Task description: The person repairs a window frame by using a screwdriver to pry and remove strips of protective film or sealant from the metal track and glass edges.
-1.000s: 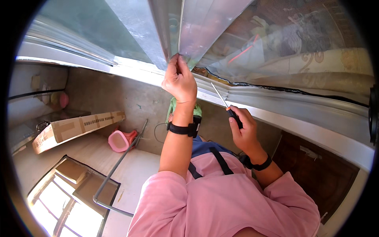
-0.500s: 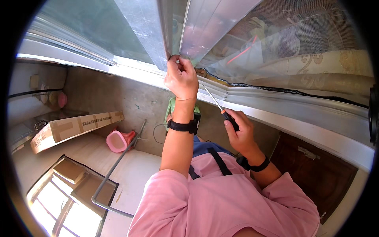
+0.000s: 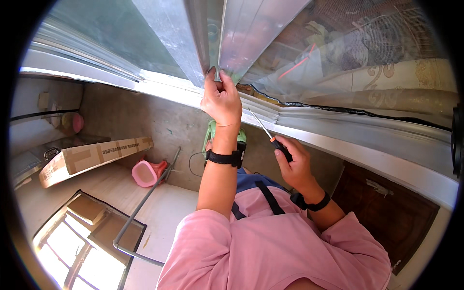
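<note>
My left hand (image 3: pixel 222 102) reaches up to the narrow gap between two metal-framed window sashes. Its thumb and a finger bend round a small space at the foot of the left sash frame (image 3: pixel 186 34) and the right sash frame (image 3: pixel 256 34). What they hold, if anything, is hidden. Lower and to the right, my right hand (image 3: pixel 297 165) is closed round the dark handle of a screwdriver (image 3: pixel 263 124). The handle has an orange collar, and the thin shaft points up and left, its tip near the window track (image 3: pixel 263 107).
A black cable (image 3: pixel 348 111) runs along the right pane's lower edge. Below the silvery sill (image 3: pixel 367 150) is a dark wooden panel (image 3: pixel 386 208). Down left are a cardboard box (image 3: pixel 96 157), a pink basin (image 3: pixel 144 173), a grey pipe (image 3: pixel 137 210) and a green object (image 3: pixel 209 135).
My left thumb and finger have spread slightly apart at the gap between the sashes. The right hand keeps the screwdriver in nearly the same place.
</note>
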Demonstrator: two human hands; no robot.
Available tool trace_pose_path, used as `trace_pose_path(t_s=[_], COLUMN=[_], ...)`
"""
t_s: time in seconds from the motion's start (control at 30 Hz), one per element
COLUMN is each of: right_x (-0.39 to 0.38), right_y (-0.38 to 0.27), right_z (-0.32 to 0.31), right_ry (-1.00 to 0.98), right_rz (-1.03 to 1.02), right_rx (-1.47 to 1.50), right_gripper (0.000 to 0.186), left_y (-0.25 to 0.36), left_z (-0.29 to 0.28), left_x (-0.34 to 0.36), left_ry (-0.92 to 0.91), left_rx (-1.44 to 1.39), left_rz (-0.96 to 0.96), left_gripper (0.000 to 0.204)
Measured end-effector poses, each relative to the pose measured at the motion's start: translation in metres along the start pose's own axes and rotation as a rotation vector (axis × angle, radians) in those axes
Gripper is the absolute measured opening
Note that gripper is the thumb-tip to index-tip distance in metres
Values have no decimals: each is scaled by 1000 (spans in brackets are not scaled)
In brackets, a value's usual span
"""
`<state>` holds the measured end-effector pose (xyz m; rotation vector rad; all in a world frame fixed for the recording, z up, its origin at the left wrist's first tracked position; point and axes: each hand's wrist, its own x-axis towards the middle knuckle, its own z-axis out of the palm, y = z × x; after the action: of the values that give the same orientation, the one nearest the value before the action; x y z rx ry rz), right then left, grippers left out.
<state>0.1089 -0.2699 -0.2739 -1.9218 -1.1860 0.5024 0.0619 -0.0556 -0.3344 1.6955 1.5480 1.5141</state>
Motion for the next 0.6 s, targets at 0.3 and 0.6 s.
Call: trace_pose_path(t_s=[0.3,0.6], right_x=[-1,-2], right_y=[0,-2], right_z=[-1,-1], right_ry=[-13,-41], right_rz=[24,12], right_rx=[3,-1], right_gripper=[29,29], left_y=[-6,-21], left_z=[11,10], left_x=[6,0], left_ry=[56,18], left_rx=[28,127], left_rz=[147,170], left_gripper=[5,6])
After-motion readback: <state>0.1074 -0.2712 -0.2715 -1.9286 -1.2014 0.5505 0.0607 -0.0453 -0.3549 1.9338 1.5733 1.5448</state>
